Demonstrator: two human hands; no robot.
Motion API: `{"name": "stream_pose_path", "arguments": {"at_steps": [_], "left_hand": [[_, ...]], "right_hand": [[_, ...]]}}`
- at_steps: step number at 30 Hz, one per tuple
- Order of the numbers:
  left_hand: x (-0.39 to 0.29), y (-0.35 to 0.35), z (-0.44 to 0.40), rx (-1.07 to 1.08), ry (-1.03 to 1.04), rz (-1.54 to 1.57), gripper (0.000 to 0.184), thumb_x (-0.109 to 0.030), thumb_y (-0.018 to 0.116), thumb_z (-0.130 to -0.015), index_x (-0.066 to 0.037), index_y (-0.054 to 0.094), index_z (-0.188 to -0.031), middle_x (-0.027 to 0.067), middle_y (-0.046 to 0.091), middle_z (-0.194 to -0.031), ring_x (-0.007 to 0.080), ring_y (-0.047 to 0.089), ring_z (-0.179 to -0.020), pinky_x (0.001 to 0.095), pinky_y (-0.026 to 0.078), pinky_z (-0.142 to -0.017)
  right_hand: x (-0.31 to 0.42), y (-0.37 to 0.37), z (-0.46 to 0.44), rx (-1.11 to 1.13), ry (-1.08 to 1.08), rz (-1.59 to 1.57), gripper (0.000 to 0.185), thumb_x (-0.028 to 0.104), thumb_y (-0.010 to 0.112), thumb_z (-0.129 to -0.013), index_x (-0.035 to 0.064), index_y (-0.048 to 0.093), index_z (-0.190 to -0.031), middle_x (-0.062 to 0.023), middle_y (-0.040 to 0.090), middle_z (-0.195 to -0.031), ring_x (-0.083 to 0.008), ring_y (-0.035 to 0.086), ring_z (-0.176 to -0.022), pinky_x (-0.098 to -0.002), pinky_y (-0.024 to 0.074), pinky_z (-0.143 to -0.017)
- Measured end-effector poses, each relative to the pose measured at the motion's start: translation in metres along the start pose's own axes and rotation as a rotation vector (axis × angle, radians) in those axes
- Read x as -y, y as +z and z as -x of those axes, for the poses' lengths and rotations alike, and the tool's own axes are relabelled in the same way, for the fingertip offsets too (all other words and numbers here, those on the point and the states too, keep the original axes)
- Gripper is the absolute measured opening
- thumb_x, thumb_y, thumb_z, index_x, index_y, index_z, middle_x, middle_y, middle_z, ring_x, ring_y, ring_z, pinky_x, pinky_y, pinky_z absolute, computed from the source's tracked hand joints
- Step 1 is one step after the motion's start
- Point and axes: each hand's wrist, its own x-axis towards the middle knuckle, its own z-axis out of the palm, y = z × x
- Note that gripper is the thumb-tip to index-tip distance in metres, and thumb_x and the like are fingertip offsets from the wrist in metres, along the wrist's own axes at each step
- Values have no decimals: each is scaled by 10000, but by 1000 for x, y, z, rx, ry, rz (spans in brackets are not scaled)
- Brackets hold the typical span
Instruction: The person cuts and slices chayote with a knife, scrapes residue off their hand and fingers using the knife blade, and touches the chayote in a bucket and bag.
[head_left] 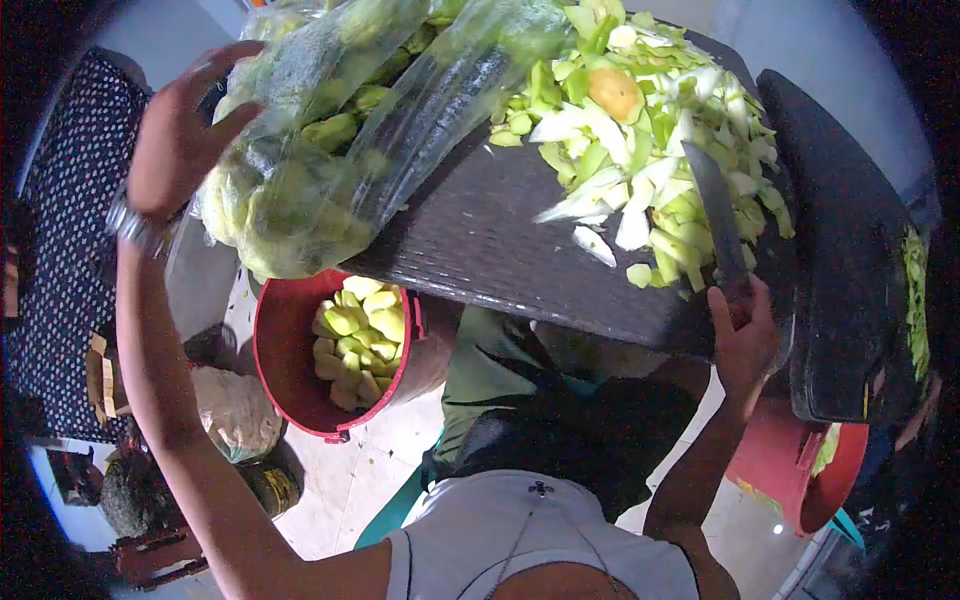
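Note:
My left hand (183,140) is at the left side of a clear plastic bag (400,150) full of pale green vegetables. Its thumb and fingers are spread apart against the bag; the fingertips are partly hard to make out. A silver watch circles that wrist. My right hand (745,340) is closed round the handle of a knife (715,200), whose blade points away from me over a heap of green and white peelings (600,170). On top of the heap lies a round, yellowish-orange piece (615,95). Bag and peelings rest on a dark, woven-textured tabletop (500,240).
Below the table's left edge, a red bucket (290,390) holds peeled pale green pieces (360,340). Another red bucket (770,455) stands at lower right. A dark chair (840,250) adjoins the table's right side. Bags (235,410) lie on the floor at left.

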Motion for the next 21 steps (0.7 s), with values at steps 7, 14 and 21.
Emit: {"name": "stream_pose_path", "arguments": {"at_steps": [7, 14, 21], "left_hand": [[7, 145, -38, 657, 89, -356, 212, -184, 725, -822, -43, 764, -976, 192, 762, -1002, 345, 748, -954, 445, 601, -828], [59, 261, -39, 719, -92, -536, 230, -223, 668, -874, -66, 785, -997, 171, 770, -1041, 329, 754, -977, 439, 608, -822], [142, 318, -31, 534, -3, -504, 279, -281, 641, -910, -64, 771, -1028, 182, 762, -1028, 348, 751, -961, 468, 604, -800]], "right_hand": [[2, 1, 3, -38, -28, -54, 505, 352, 807, -895, 77, 635, -1282, -53, 695, -815, -165, 644, -714, -363, 527, -707], [5, -3, 4, 36, 28, -30, 616, 398, 808, -872, 50, 591, -1332, -107, 708, -844, -269, 696, -758, -428, 552, -758], [2, -3, 4, 27, -19, -14, 654, 426, 780, -885, 36, 566, -1364, -140, 739, -903, -341, 723, -823, -475, 559, -791]]}}
